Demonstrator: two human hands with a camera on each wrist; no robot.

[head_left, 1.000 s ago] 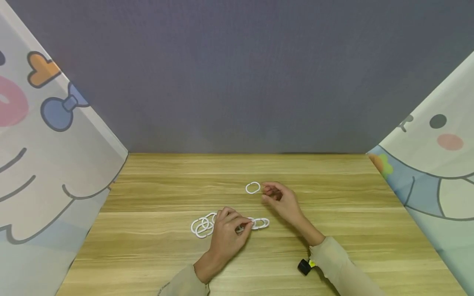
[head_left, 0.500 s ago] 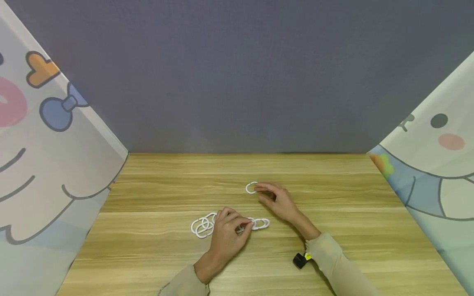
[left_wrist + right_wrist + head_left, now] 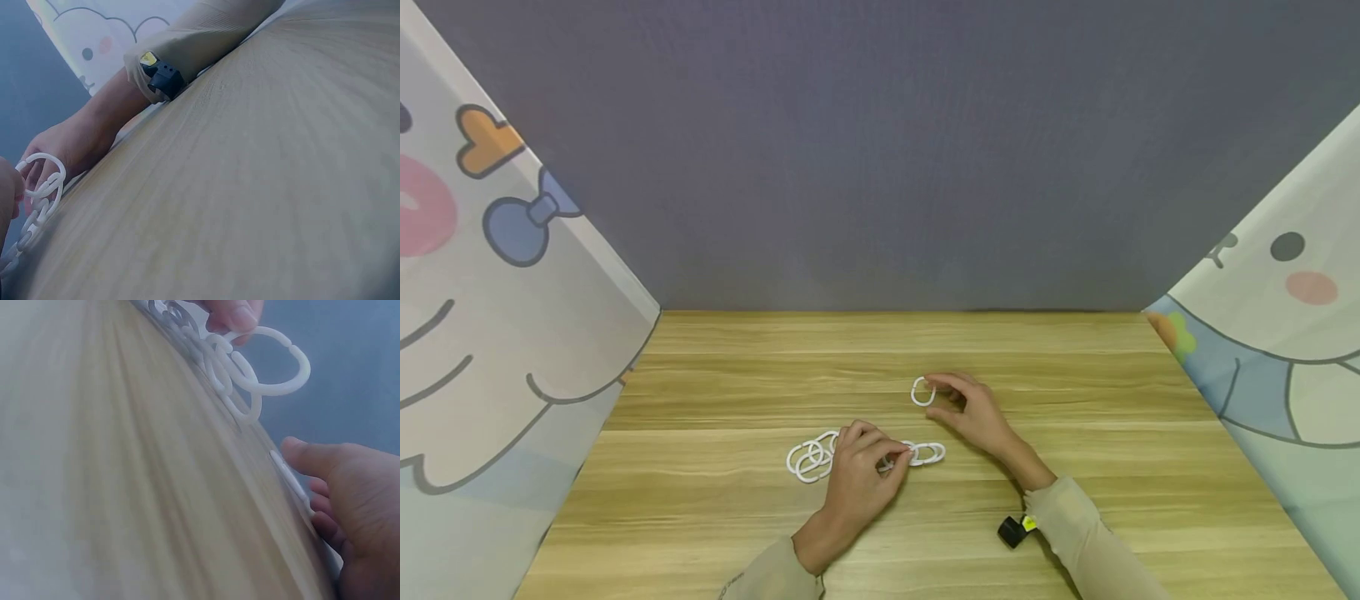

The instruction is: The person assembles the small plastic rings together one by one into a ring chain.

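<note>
My left hand (image 3: 859, 475) pinches a white plastic split ring (image 3: 304, 370) between thumb and fingertips, raised over the table in the right wrist view. This ring is linked to a chain of similar white rings (image 3: 941, 452), which runs under the hand and shows again as a bunch of rings (image 3: 791, 461) on its left. Farther back, a loose white oval ring (image 3: 913, 393) lies flat on the table. My right hand (image 3: 979, 417) is at this ring, fingertips on its right side, fingers loosely bent, and the thumb apart from it in the right wrist view.
The wood-grain table (image 3: 700, 525) meets a grey panel (image 3: 887, 167) at the back. Cartoon-printed cloths (image 3: 512, 333) stand at both sides. A small black camera (image 3: 1012, 532) sits at the right sleeve.
My right hand reached left onto the loose ring, then drew back a little to the right and nearer. The ring slid with it and turned. My left hand stayed in place.
</note>
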